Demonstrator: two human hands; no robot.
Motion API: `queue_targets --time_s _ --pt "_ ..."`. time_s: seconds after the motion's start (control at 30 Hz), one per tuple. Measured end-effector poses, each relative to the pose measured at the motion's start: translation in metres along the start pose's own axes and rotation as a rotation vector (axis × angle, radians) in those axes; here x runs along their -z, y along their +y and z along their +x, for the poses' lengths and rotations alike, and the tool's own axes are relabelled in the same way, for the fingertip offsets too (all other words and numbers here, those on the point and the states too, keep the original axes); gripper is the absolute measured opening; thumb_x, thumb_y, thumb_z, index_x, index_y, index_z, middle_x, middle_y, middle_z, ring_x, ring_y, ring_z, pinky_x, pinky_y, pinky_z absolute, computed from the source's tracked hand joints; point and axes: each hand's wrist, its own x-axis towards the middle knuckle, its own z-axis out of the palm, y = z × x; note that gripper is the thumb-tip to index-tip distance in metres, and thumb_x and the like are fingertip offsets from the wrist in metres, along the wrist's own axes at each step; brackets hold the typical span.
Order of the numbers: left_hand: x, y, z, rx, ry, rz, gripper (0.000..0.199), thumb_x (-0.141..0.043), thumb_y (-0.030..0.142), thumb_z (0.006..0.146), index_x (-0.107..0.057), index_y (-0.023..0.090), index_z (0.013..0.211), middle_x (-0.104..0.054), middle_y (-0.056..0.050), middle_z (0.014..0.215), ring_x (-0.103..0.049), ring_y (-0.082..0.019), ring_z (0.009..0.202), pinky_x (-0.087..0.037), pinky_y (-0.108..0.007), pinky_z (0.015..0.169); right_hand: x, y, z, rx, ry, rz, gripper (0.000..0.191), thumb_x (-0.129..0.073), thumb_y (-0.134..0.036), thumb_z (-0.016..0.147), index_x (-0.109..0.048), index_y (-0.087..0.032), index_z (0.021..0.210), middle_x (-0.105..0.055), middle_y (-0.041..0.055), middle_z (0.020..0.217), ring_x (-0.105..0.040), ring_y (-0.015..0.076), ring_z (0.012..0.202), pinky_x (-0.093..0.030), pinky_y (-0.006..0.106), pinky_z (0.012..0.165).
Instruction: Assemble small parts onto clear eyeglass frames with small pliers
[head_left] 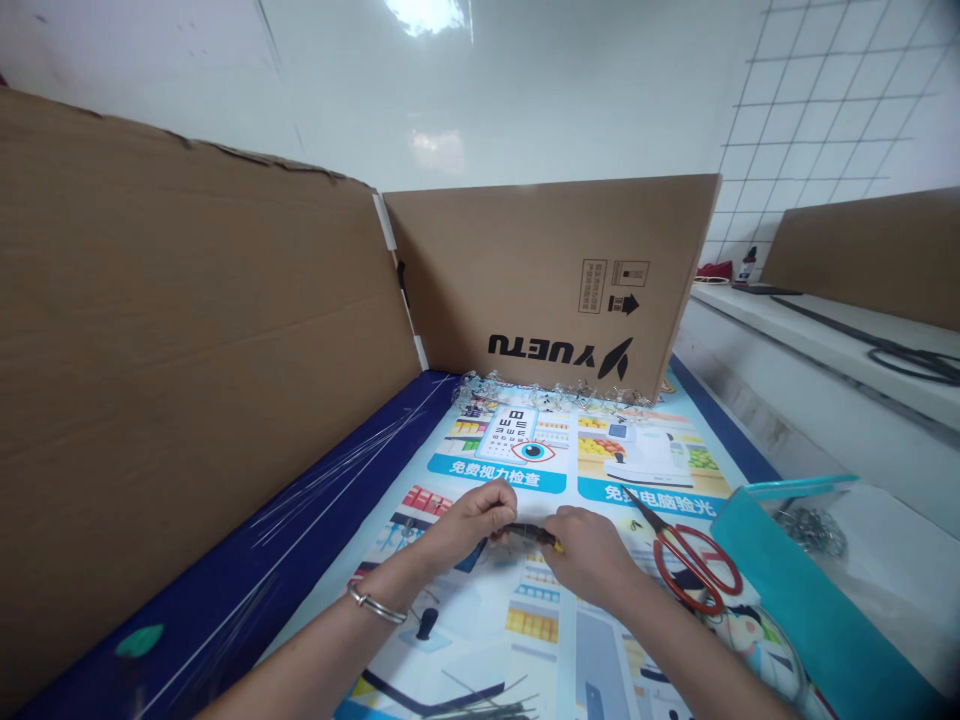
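A slender dark strip (527,533), yellow-marked at one end, is held roughly level, one end pinched by the left hand (469,522), the yellow end by the right hand (589,555).

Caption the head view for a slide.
Left hand and right hand hold a dark part over a printed banner, red-handled scissors beside.

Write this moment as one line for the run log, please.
left hand: pinches dark strip | right hand: pinches same strip | nearby: red-handled scissors

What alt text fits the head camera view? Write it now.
A person's left hand and right hand pinch a dark slender object above a printed mat, beside red-handled scissors. Cardboard panels stand behind.
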Motion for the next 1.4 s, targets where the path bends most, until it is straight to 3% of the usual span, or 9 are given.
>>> queue_targets --time_s 0.67,0.93,1.17,1.4 --pt "-0.001 -0.001 0.0 -0.016 0.008 0.021 0.018 -0.054 0.031 0.078 -0.048 0.016 0.071 -0.044 0.003 0.065 -0.044 -0.007 0.053 -0.036 -0.019 0.052 -0.012 0.006 0.001 0.041 0.093 -0.015 0.02 -0.044 -0.032 0.078 -0.061 -0.022 0.075 -0.061 0.0027 0.075 -0.054 0.0162 0.067 -0.02 0.026 0.053" --pt "0.0 -0.003 0.001 0.001 0.054 -0.022 0.018 -0.054 0.032 0.078 -0.048 0.016 0.072 -0.045 0.004 0.059 -0.043 -0.007 0.051 -0.034 -0.019 0.051 -0.021 0.005 0.005 0.018 0.159 0.026 0.016 -0.047 -0.031 0.077 -0.059 -0.021 0.073 -0.06 0.002 0.074 -0.054 0.0161 0.068 -0.023 0.025 0.054" --pt "0.008 -0.012 0.003 0.02 0.249 -0.231 0.019 -0.053 0.034 0.079 -0.047 0.017 0.072 -0.05 0.002 0.056 -0.043 -0.007 0.048 -0.029 -0.017 0.046 -0.035 0.005 0.01 -0.059 0.297 0.164 0.014 -0.047 -0.027 0.079 -0.054 -0.02 0.069 -0.055 0.0014 0.073 -0.051 0.0148 0.071 -0.03 0.023 0.06" --pt "0.007 -0.008 0.002 -0.019 0.317 -0.564 0.017 -0.054 0.032 0.079 -0.048 0.017 0.074 -0.045 0.003 0.057 -0.042 -0.006 0.048 -0.032 -0.017 0.046 -0.036 -0.001 0.011 0.028 0.43 0.515 0.013 -0.045 -0.027 0.082 -0.057 -0.02 0.082 -0.054 0.001 0.076 -0.051 0.0139 0.074 -0.037 0.023 0.067"
